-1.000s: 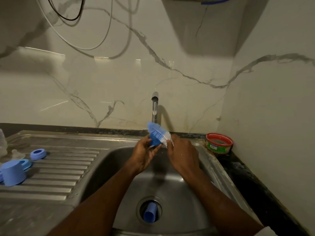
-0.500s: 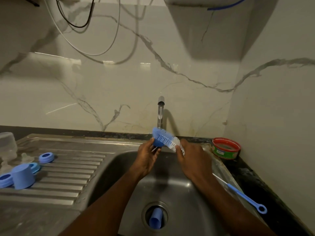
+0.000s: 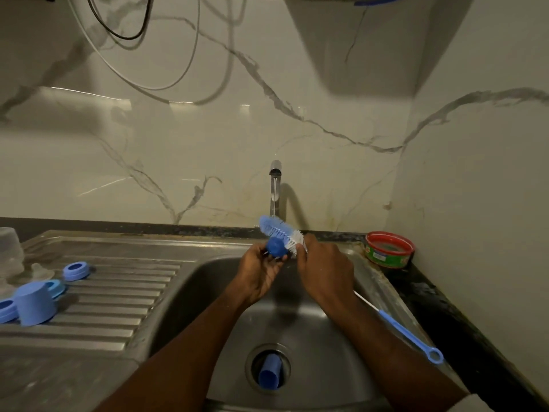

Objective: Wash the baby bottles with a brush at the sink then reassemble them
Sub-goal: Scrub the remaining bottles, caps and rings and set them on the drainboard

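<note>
Over the sink basin (image 3: 208, 292), just below the tap (image 3: 275, 188), my left hand (image 3: 258, 272) grips a small round blue bottle part (image 3: 274, 247). My right hand (image 3: 323, 272) holds the long bottle brush by its stem. Its blue and white bristle head (image 3: 279, 230) lies against the top of the blue part. The brush's blue handle (image 3: 401, 331) trails down to the right past my wrist, ending in a ring. A blue cap (image 3: 269, 374) stands in the drain hole.
On the ribbed drainboard at left sit an upturned blue cap (image 3: 32, 304), blue screw rings (image 3: 76, 270), a clear teat (image 3: 38, 270) and a clear bottle (image 3: 10, 251). A red-rimmed green tub (image 3: 389, 249) stands on the dark counter at right, near the side wall.
Both hands stay under the tap. The blue part in my left hand has turned and now shows its round face below the bristles. The view has shifted slightly.
</note>
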Demonstrator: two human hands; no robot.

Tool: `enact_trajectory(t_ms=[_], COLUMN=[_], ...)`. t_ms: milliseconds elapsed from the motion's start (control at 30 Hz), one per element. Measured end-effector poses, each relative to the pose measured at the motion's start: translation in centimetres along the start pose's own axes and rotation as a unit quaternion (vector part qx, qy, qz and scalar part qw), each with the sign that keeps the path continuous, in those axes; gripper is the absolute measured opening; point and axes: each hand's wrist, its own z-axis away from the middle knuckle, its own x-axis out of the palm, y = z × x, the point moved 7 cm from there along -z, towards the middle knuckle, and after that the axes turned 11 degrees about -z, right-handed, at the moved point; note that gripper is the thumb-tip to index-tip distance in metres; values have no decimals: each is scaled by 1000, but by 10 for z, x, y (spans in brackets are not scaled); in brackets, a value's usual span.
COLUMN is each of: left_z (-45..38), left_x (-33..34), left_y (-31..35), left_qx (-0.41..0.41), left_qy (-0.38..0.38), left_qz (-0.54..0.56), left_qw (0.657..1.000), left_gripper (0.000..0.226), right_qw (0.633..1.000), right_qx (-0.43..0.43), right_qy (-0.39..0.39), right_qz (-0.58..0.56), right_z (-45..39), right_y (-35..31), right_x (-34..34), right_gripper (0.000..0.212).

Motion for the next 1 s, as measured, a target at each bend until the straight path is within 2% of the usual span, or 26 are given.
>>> enact_trajectory(t_ms=[100,167,267,433,567,667,800,900,1000], left_z=[2,3,-2,-6,-4,-4,-6,-4,0], left_x=[11,16,14,5,12,13,3,0,7], left_y=[-1,1,2,9,-2,-3,9,20,20], left_qx=[12,22,40,74,38,47,76,90,70], left_qy=[-47,-69,-57,-8,-49,-36,-8,-6,-33], left_qz=[-9,-37,-93,-84,-147,-217,-160,-108,-21], left_qw=[999,997,993,994,987,974,984,990,997], left_gripper=[53,49,47,58,57,56,49,57,57], right_qw=[1000,999,1000,999,999,999,999,998,997], right_qx=[29,35,28,-3,10,46,25,-25,-59], right_qy=[-5,-10,3,0,4,9,18,23,36], right_qz=[3,-1,-9,-34,-33,-11,-18,-43,-42], right_z=[-6,-4,-1,10,5,0,4,11,12], right_y=[8,11,11,-5,-7,3,2,-11,-21], right_x=[0,2,-2,4,0,-8,-9,-4,-6], right_gripper=[32,31,30,33,35,34,34,32,32])
